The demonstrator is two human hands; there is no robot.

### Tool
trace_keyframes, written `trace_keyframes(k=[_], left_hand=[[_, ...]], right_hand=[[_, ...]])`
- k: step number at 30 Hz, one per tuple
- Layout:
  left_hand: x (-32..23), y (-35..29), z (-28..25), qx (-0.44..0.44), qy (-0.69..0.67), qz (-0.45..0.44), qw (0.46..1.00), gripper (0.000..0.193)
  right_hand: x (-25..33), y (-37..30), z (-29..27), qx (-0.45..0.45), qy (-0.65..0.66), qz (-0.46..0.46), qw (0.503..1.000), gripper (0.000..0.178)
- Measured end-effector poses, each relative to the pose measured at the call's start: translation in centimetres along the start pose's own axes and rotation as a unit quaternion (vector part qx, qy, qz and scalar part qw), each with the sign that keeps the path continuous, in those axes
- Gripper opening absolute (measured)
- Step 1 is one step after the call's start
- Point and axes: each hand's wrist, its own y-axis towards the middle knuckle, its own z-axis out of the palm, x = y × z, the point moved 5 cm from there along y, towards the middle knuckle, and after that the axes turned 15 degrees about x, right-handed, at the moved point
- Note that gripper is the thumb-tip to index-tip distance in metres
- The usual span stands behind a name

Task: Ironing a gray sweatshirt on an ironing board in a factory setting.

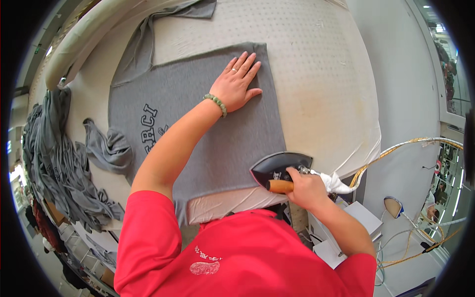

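Observation:
A grey long-sleeved top [213,143] with dark lettering lies spread on a cream padded ironing table [321,84]. One sleeve stretches toward the far side; the other lies bunched at the left. My left hand [236,83] rests flat on the cloth close to the hem, fingers spread, with a green bead bracelet at the wrist. In my right hand [308,189] is the wooden handle of a dark steam iron [279,163]. The iron sits at the near corner of the hem, partly over the cloth and partly over the table cover. Its underside is hidden.
A pile of grey garments [54,153] hangs over the table's left edge. White-wrapped hoses [405,143] run from the iron to the right. Beyond the table's right edge are white boxes [363,218] and a second iron [393,207]. A padded roll [79,44] curves along the far left.

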Motion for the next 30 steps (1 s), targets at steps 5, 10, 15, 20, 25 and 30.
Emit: trace_keyframes(k=[5,10,15,20,25,30], left_hand=[[3.0,2.3,-0.2,-0.045,-0.021,0.046,0.998,0.062],[6.0,4.7,-2.2,-0.059,-0.172,0.063,0.981,0.043],[9.3,9.3,-3.9,0.042,-0.321,-0.085,0.942,0.022],[10.6,13.4,-4.6,0.198,-0.21,-0.088,0.954,0.02],[9.2,15.6,-5.2,0.326,-0.123,-0.072,0.935,0.024],[10.2,15.3,-3.7,0.214,-0.104,0.022,0.971,0.031]], right_hand=[[1.1,3.4,-3.2,-0.087,-0.017,-0.053,0.995,0.046],[1.0,9.4,-8.9,-0.103,-0.03,-0.006,0.994,0.05],[-0.2,14.4,-13.1,-0.16,-0.043,-0.006,0.986,0.05],[0.4,15.0,-14.0,-0.139,-0.027,0.044,0.989,0.054],[0.3,14.7,-14.4,-0.13,-0.028,0.052,0.99,0.057],[2.2,15.3,-15.0,-0.107,-0.065,-0.028,0.992,0.053]])
